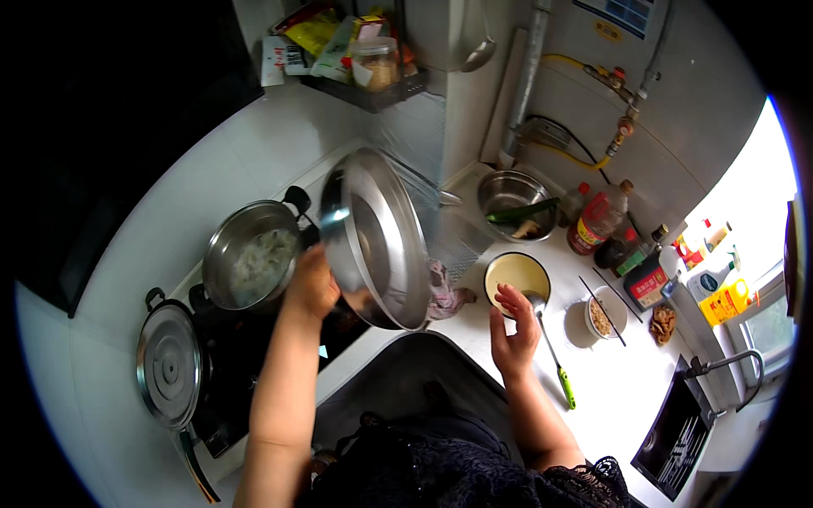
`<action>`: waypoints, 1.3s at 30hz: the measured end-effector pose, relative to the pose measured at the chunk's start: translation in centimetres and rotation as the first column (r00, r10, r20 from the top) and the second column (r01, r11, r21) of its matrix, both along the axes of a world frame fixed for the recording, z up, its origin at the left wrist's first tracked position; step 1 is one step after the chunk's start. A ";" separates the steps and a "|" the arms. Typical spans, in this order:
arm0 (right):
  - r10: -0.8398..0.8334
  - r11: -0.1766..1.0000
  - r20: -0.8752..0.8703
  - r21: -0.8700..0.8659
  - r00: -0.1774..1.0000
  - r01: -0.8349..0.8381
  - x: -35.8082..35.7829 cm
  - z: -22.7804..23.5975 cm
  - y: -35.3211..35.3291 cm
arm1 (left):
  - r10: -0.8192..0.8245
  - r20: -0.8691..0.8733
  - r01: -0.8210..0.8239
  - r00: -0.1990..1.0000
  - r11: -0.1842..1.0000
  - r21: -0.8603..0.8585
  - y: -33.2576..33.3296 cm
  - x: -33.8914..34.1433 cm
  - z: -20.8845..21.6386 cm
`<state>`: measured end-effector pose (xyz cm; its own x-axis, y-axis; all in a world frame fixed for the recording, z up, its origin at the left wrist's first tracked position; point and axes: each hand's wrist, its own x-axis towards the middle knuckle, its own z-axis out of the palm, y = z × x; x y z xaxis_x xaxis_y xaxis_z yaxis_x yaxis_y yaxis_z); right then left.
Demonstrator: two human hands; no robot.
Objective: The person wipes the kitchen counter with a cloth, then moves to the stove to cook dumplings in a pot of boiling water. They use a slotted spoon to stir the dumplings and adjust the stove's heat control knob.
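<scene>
My left hand [313,284] grips the edge of a large, shiny steel basin [394,229], which is tipped up on its side over the counter beside the stove. Just left of that hand, a steel pot [218,254] on the cooktop holds pale, whitish pieces in cloudy liquid [264,261]. My right hand [515,334] is raised with its fingers apart and nothing in it. It hovers by the near rim of a cream-coloured bowl [538,269]. A spoon with a green handle [566,389] leans from that bowl onto the counter.
A lidded pan [168,364] sits at the stove's near left. At the back, a steel bowl [512,179] contains a green vegetable. Chopsticks [603,311] rest across a small white bowl [625,306]. Several bottles [600,218] line the wall, left of the sink [675,432].
</scene>
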<state>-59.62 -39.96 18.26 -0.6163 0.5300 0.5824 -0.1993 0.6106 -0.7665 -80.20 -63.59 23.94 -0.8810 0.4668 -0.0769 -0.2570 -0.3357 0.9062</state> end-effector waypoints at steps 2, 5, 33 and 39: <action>-0.050 0.980 0.063 -0.188 0.997 0.061 1.3 -2.8 2.4 | -0.055 -0.248 0.030 0.967 0.994 -0.102 2.3 2.0 -4.9; -0.097 0.941 0.244 -0.293 0.965 0.169 4.0 -7.3 5.5 | -0.150 0.308 0.080 0.940 0.970 0.228 5.2 3.7 -11.4; -0.533 0.845 0.498 0.278 0.684 0.457 20.2 -15.9 10.0 | -0.487 0.630 0.006 0.605 0.794 0.608 9.5 12.9 -20.6; -0.244 0.918 0.482 -0.164 0.842 0.360 17.5 -10.7 7.9 | -0.293 0.677 -0.068 0.675 0.889 0.452 10.2 12.9 -19.4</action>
